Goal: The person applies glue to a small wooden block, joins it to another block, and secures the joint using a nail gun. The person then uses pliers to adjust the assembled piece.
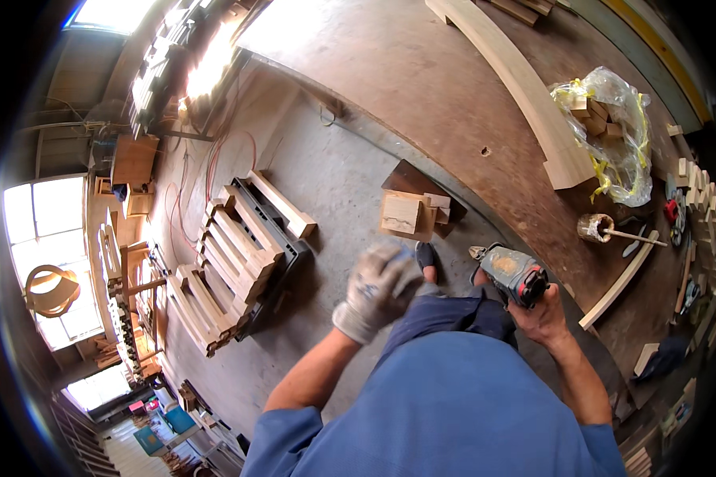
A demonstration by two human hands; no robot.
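Observation:
My right hand (pixel 541 314) is bare and wraps round the rear of a dusty grey-and-black power tool (pixel 511 269) with red parts. The tool's metal front end points up and left, near the workbench edge; its exact kind is not clear. My left hand (pixel 378 290) wears a whitish work glove and hovers over the floor in front of my legs. Its fingers are smeared by motion, so I cannot make out their pose or anything in them. Just beyond it, a small stack of wooden blocks (pixel 406 215) sits on a dark board.
A brown workbench (pixel 422 87) fills the upper right, bearing a long curved wooden piece (pixel 525 95), a clear plastic bag (pixel 632 135) of wood offcuts, a glue pot (pixel 595 228) with a stick, and a thin curved strip (pixel 624 282). Leftward, wooden parts (pixel 235 254) lie stacked on a black pallet (pixel 274 222).

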